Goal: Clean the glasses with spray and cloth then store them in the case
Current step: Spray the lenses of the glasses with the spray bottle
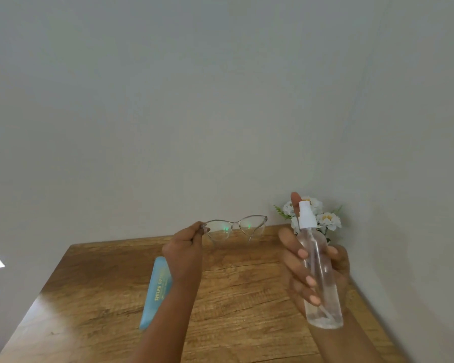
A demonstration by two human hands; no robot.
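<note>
Head view. Left hand point(186, 247) pinches the glasses point(236, 227) by their left end, above the bench's point(247, 297) far edge. Their long axis runs left-right, right lens nearest the spray bottle point(321, 271). Right hand point(294, 263) grips the bottle upright, forefinger raised by the white pump, level with the lenses. Frame clear, cat-eye; green glints on the lenses.

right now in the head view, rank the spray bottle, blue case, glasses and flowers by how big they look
1. spray bottle: clearly largest, though it is also nearest the camera.
2. blue case: partly hidden, so its place is less sure.
3. glasses and flowers: about alike, and the flowers are partly hidden behind the spray bottle, so not ranked.
</note>
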